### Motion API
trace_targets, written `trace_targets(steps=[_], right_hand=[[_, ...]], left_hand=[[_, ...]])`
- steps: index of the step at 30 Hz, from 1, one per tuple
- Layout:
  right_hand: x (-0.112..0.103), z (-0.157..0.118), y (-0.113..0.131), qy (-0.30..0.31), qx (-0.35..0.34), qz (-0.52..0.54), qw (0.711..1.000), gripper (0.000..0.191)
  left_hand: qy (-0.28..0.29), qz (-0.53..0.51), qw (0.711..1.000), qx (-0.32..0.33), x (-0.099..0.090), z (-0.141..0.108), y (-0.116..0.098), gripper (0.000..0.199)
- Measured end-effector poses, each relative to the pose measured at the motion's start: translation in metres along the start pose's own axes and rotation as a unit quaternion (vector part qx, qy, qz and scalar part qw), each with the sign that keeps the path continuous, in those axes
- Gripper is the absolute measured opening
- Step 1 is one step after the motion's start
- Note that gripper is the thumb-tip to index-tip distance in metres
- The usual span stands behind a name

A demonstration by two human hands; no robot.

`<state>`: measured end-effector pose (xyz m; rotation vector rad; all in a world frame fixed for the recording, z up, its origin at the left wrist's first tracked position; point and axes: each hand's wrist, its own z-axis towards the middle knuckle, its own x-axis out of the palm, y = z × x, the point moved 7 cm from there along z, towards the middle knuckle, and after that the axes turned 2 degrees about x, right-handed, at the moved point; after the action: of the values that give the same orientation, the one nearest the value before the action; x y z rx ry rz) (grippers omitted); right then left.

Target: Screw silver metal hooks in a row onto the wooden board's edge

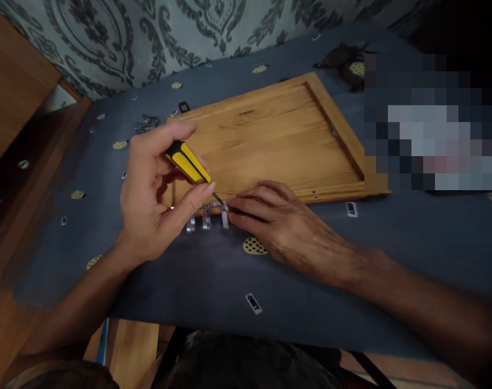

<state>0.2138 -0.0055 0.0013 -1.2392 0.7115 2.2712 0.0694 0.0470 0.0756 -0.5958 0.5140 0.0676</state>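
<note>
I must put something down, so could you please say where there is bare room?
Cloth between the forearms and the wooden panel's middle, inside its frame, look bare. It's crowded around the metal fittings: left hand, screwdriver, right hand.

From here I have the rectangular brown wooden panel [266,151] lying mid-frame on the dark blue patterned cloth [189,297], with three curved silver metal hinges [206,219] in a row along its near edge, left of centre. The yellow-and-black tapered screwdriver [191,165] is above them, tip at the rightmost. I see a loose pile of small grey metal parts [147,123] just beyond the panel's left end, and a pale grey patterned wall [95,32] behind everything.
</note>
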Motion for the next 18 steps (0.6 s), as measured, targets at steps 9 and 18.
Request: trace_targets(steps=[9,18], right_hand=[[-0.0003,0.0016,-0.0003,0.011,0.006,0.017,1.000,0.040],[-0.0004,0.0011,-0.0001,0.010,0.008,0.010,1.000,0.037]], left_hand=[[0.021,0.033,0.999,-0.001,-0.0016,0.0064,-0.0046,0.052],[-0.007,0.026,1.000,0.003,-0.0031,0.0017,0.0029,0.055]])
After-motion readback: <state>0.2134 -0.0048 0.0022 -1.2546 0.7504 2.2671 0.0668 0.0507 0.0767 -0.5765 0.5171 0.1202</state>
